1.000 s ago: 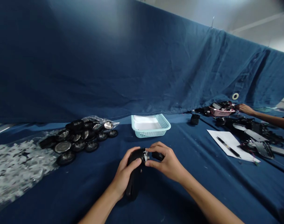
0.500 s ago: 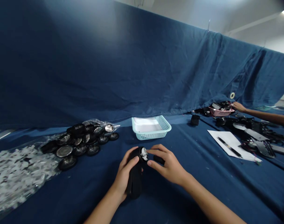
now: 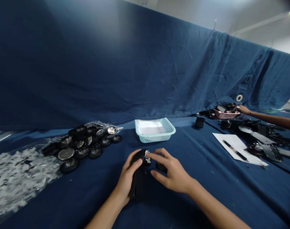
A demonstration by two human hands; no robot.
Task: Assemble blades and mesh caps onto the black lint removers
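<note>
My left hand (image 3: 128,176) is closed around a long black handheld device (image 3: 136,184), tilted with its round head up. Set in the open end of that head is a small white plastic piece (image 3: 147,159). On this piece rests the index fingertip of my right hand (image 3: 174,171), while the thumb stays apart below it. A dark rounded part, like a black cap (image 3: 161,167), shows under the curled other fingers of my right hand, partly hidden by them.
To the left lie a heap of round black caps (image 3: 83,152) and a plastic bag of white pieces (image 3: 23,178). Ahead stands a light-blue basket (image 3: 155,138). On the right are paper with a pen (image 3: 235,150), black parts (image 3: 261,130), a pink basket (image 3: 227,115) and another person's arm (image 3: 268,118).
My right index finger has moved left onto the white piece, and the thumb has dropped away from the device's head. The dark part under my right fingers has shifted slightly down.
</note>
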